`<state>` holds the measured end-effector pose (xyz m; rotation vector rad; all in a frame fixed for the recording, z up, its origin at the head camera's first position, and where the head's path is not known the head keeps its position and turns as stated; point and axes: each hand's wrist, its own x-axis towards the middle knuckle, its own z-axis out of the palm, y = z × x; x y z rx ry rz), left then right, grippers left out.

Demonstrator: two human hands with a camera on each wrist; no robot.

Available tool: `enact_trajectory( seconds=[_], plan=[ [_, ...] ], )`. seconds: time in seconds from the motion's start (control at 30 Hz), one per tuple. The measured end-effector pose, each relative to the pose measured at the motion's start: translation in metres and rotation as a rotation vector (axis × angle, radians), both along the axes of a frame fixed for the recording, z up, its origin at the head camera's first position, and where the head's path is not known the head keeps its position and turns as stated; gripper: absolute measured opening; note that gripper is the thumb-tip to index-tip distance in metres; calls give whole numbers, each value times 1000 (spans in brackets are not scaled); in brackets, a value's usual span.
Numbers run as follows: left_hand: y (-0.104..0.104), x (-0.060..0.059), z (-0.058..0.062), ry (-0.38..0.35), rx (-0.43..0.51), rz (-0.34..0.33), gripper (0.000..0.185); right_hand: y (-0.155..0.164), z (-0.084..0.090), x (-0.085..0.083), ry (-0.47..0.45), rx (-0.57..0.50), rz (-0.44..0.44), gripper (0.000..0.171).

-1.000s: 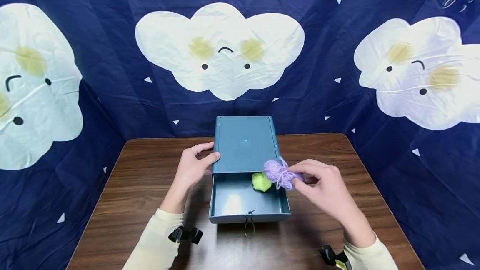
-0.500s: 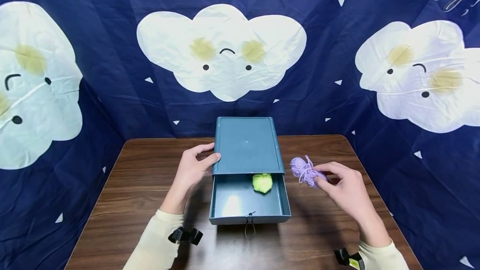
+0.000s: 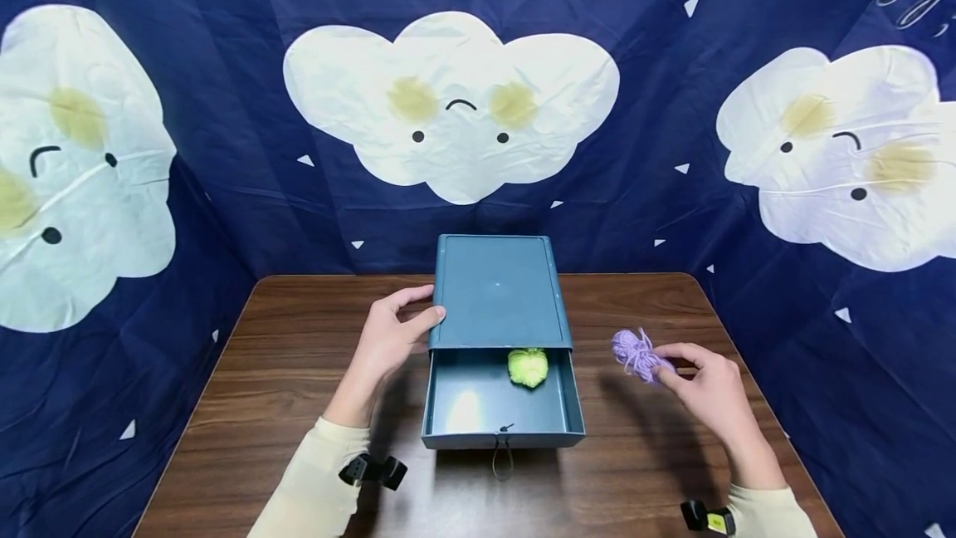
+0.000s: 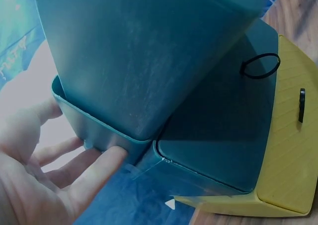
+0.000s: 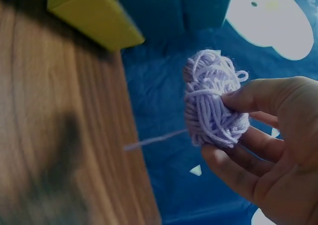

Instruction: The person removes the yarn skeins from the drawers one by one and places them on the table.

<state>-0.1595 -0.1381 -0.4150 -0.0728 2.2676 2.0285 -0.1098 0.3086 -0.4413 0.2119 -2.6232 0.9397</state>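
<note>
A skein of lilac yarn (image 3: pixel 633 355), tied round its middle, is pinched between the thumb and fingers of my right hand (image 3: pixel 711 393), off the table to the right of the teal drawer unit (image 3: pixel 497 293). A loose strand trails from the yarn (image 5: pixel 216 101) in the right wrist view. The unit's top drawer (image 3: pixel 478 422) is pulled out, and a lime-green fuzzy bundle (image 3: pixel 528 368) lies near its back right. My left hand (image 3: pixel 382 339) rests against the unit's left side, thumb at the upper edge, fingers fairly straight.
Beneath the pulled-out drawer are another teal drawer (image 4: pixel 218 125) with a black loop and a yellow drawer (image 4: pixel 293 135). The unit stands on a wooden table (image 3: pixel 299 372). A dark blue cloth (image 3: pixel 217 214) with white clouds surrounds the back and sides.
My right hand has carried the lilac yarn from over the drawer's right edge outward to the right. My left hand has stayed at the unit's side. The green bundle still lies in the drawer.
</note>
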Motion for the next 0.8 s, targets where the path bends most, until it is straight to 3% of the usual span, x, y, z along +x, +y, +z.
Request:
enact_trajectory(
  seconds=[0.43, 0.8],
  plan=[
    [-1, -1, -1, 9, -4, -14, 55, 31, -36, -7, -117, 99, -122, 17],
    [0, 1, -1, 4, -2, -7, 55, 48, -71, -6, -173, 111, -194, 18]
  ],
)
